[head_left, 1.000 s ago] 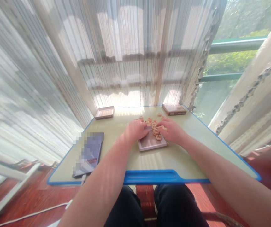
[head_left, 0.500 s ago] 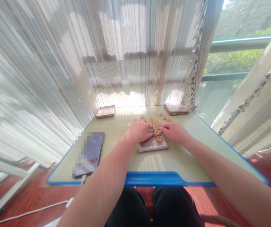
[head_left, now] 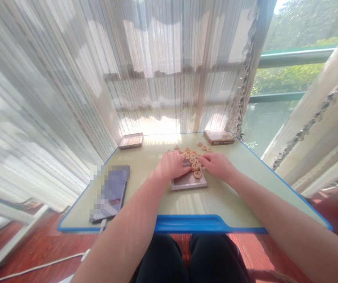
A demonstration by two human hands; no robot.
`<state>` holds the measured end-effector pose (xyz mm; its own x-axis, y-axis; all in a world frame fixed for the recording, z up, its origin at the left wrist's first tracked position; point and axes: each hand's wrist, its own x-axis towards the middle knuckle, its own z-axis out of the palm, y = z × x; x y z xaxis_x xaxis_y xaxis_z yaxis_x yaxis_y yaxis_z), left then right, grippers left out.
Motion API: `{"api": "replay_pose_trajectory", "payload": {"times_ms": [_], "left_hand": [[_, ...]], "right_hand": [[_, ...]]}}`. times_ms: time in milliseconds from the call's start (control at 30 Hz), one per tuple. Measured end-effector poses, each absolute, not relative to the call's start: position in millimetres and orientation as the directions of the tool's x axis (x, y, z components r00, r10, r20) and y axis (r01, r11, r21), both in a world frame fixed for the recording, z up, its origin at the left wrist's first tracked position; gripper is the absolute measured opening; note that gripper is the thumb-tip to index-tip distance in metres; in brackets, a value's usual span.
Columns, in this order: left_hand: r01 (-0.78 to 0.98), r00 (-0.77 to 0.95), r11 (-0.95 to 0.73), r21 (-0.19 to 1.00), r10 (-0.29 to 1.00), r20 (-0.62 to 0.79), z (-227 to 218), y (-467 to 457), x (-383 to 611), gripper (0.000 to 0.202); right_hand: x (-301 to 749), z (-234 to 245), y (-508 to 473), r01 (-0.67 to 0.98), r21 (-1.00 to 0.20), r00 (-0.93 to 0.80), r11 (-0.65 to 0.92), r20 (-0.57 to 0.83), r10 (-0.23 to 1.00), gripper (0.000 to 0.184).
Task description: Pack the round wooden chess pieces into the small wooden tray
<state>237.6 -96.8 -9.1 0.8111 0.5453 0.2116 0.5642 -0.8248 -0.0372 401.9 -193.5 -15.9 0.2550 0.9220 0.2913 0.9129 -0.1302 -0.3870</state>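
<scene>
On the table (head_left: 239, 196), the tray (head_left: 186, 181) sits at centre. Your left hand (head_left: 171, 167) lies flat on its far left corner, fingers together. Your right hand (head_left: 217, 165) is loosely curled, fingertips against the discs (head_left: 197, 174) on the tray's far edge; whether it pinches one cannot be told.

Tray (head_left: 186, 182) lying mid-table (head_left: 245, 192), round pieces (head_left: 197, 174) sitting in its far end and spreading behind it, second tray (head_left: 131, 140) lying back left, box (head_left: 218, 136) back right, flat device (head_left: 111, 192) lying front left
</scene>
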Motion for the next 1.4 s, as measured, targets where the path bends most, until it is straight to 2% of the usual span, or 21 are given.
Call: {"api": "replay_pose_trajectory", "payload": {"times_ms": [167, 367, 500, 700, 833, 900, 1067, 1400], "left_hand": [[0.572, 0.807, -0.819, -0.033, 0.555, 0.203, -8.3, -97.8, 237.9, 0.04], [0.571, 0.807, -0.821, -0.029, 0.554, 0.203, -6.7, -100.0, 238.0, 0.043], [0.568, 0.806, -0.823, -0.004, 0.555, 0.203, -5.8, -98.8, 237.2, 0.042], [0.568, 0.799, -0.821, 0.052, 0.565, 0.207, -10.3, -92.7, 237.4, 0.023], [0.634, 0.682, -0.763, 0.126, 0.629, 0.373, -12.6, -86.3, 237.7, 0.033], [0.689, 0.609, -0.708, 0.153, 0.681, 0.406, -12.3, -82.5, 236.1, 0.035], [0.831, 0.452, -0.531, 0.163, 0.817, 0.357, -10.3, -79.7, 229.9, 0.028], [0.863, 0.461, -0.5, 0.075, 0.839, 0.288, -21.3, -82.0, 227.6, 0.023]], "right_hand": [[407.8, -14.4, -195.3, 0.922, -0.334, 0.316, -0.196, 0.356, 0.879, 0.034], [417.7, -24.3, -186.9, 0.905, -0.369, 0.354, -0.21, 0.381, 0.854, 0.034], [430.7, -34.2, -176.4, 0.892, -0.401, 0.39, -0.208, 0.452, 0.802, 0.031], [453.0, -48.2, -165.8, 0.911, -0.347, 0.39, -0.224, 0.541, 0.745, 0.03], [453.0, -51.9, -164.3, 0.918, -0.349, 0.357, -0.185, 0.53, 0.769, 0.032], [449.3, -51.7, -165.2, 0.93, -0.342, 0.303, -0.132, 0.517, 0.801, 0.029], [442.6, -47.7, -169.0, 0.953, -0.291, 0.204, -0.082, 0.416, 0.886, 0.026], [443.5, -40.5, -170.3, 0.942, -0.26, 0.306, -0.214, 0.4, 0.864, 0.025]]}}
